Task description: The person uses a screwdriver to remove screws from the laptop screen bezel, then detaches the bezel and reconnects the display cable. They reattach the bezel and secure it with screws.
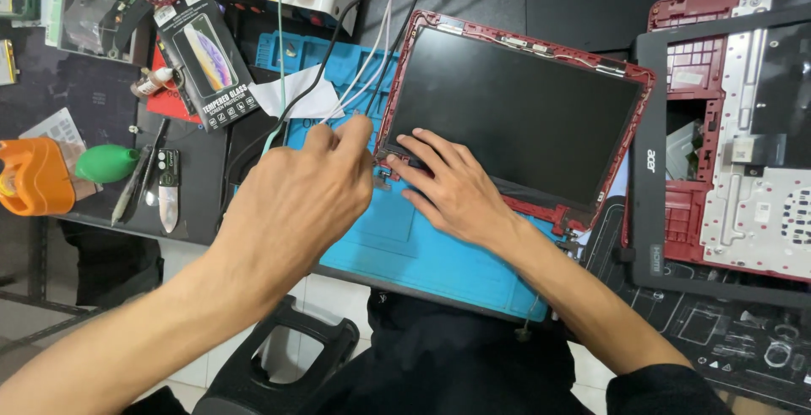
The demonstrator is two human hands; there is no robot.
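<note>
Both forearms reach over the worktop's near edge to a screen panel [515,115] lying in its red lid on a blue mat [405,250]. Its black bezel [646,170] already lies off at the right edge. Left hand [291,204] pinches something small at the panel's corner; right hand [448,182] presses flat there, fingers spread.

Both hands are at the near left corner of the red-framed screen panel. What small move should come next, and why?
Probably a small turn or lift by the left hand at the corner hinge. Its fingertips pinch right at the near left corner of the panel, while the right hand lies flat on that corner, steadying it on the blue mat. Whether the left hand holds a tool cannot be told.
</note>
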